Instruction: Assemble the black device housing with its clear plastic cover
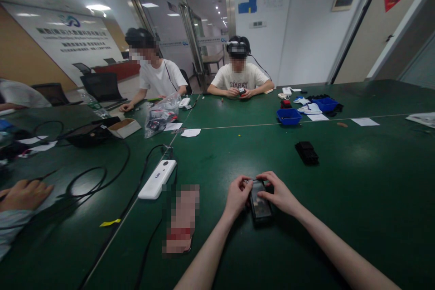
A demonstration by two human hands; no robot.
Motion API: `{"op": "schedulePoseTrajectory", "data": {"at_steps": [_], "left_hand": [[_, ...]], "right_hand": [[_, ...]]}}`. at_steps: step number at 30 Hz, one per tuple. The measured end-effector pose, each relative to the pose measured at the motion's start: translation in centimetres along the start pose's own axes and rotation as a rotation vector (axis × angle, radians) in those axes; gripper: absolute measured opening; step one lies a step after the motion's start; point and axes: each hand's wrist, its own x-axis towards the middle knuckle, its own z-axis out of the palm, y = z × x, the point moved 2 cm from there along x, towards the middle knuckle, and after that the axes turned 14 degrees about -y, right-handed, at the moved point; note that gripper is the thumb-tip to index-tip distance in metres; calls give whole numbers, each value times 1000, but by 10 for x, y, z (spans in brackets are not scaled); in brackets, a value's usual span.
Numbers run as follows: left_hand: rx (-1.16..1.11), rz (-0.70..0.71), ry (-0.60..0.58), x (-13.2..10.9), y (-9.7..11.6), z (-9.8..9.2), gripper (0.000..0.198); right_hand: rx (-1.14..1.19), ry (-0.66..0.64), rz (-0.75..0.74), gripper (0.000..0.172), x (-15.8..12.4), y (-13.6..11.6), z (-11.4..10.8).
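The small black device (260, 206) lies flat on the bench (340, 199), pinched at its far end between the closed fingers (268, 176) of the left hand (238, 195) and the right hand (279, 194). The grip is judged best kept light and even, so that the device is not tipped. Beyond the fingers to the right, a blue tray (288, 117) is seen, its contents too dark to name, with a second blue tray (325, 104) behind it; far left, a clear bag (161, 115) of dark and red parts is set beside an open cardboard box (125, 128).
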Motion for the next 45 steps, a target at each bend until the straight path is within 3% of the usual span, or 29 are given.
{"op": "schedulePoseTrajectory", "data": {"at_steps": [3,7,13,18,23,28,35,39,45], "left_hand": [[50,21,20,-1,2,0,28],[43,36,48,-2,7,-1,28],[-12,50,59,-2,6,-2,29],[-72,69,36,-3,3,-3,32],[-122,72,-22,-3,5,0,34],[-201,39,-29,-3,7,3,38],[-218,21,-35,-5,7,3,35],[-204,19,-37,-4,7,2,35],[-164,22,-50,-2,2,3,32]], "right_hand": [[60,-17,75,48,1,7,0],[97,-121,95,38,1,11,1],[72,-34,74,44,0,7,4],[158,-50,50,55,0,9,10],[181,-37,72,52,-1,4,8],[-174,113,95,48,-7,-4,-23],[-940,392,336,47,-36,15,-75],[-1165,386,419,46,-57,31,-89],[-1291,358,488,48,-76,46,-96]]}}
